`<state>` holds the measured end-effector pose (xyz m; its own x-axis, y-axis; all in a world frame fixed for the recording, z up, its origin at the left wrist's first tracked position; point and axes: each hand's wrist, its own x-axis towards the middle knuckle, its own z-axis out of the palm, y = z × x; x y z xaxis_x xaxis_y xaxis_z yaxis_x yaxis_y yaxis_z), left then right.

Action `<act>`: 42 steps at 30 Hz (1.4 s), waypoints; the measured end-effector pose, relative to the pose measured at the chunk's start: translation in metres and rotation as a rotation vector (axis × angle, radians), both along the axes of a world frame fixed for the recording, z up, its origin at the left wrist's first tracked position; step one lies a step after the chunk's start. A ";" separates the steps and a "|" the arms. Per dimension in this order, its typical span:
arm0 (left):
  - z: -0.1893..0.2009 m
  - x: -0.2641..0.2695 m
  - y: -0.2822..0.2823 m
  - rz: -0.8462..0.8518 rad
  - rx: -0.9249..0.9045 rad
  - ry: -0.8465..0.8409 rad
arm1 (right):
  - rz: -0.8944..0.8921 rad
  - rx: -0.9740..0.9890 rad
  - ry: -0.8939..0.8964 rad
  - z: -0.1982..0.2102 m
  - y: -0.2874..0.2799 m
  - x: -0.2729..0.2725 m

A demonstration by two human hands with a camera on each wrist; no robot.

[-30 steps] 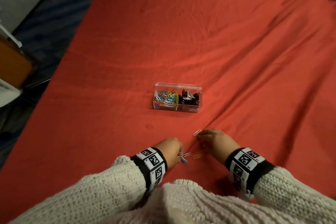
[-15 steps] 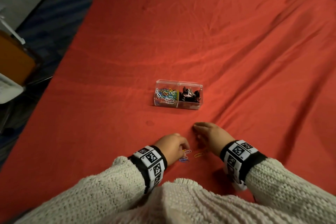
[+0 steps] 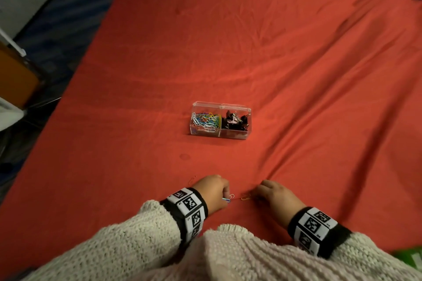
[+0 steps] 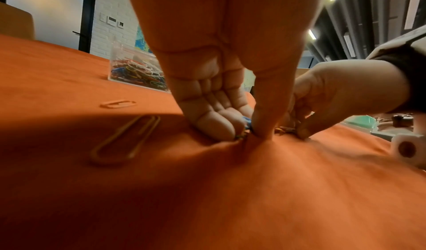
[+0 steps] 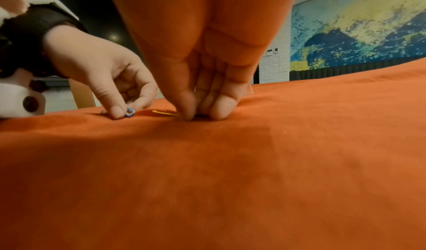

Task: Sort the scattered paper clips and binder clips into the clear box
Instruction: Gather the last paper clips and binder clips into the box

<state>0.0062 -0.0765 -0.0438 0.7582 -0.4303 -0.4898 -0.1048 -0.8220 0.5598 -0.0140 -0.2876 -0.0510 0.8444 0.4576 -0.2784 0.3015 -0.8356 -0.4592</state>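
Your right hand (image 3: 275,194) covers whatever its curled fingers pinch (yellow clip (image 5: 164,112) at 9 o'clock?), can't tell. Left hand (image 3: 212,191): thumb & forefinger pinch blue clip (image 5: 130,112) on red cloth (image 3: 228,52).

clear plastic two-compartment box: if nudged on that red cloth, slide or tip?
The clear plastic two-compartment box looks low and wide, so probably won't tip. It sits on the wrinkled red cloth, so likely drags fabric rather than sliding cleanly. Both compartments hold clips; likely still light.
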 end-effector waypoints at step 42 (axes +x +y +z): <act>-0.001 0.002 0.060 0.083 0.090 -0.057 | 0.454 -0.223 0.122 0.010 0.077 0.033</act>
<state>0.0084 -0.0162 -0.0445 0.8171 -0.3212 -0.4787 -0.0643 -0.8760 0.4781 0.0189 -0.2111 -0.0408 0.5302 0.6885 -0.4948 0.6113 -0.7148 -0.3397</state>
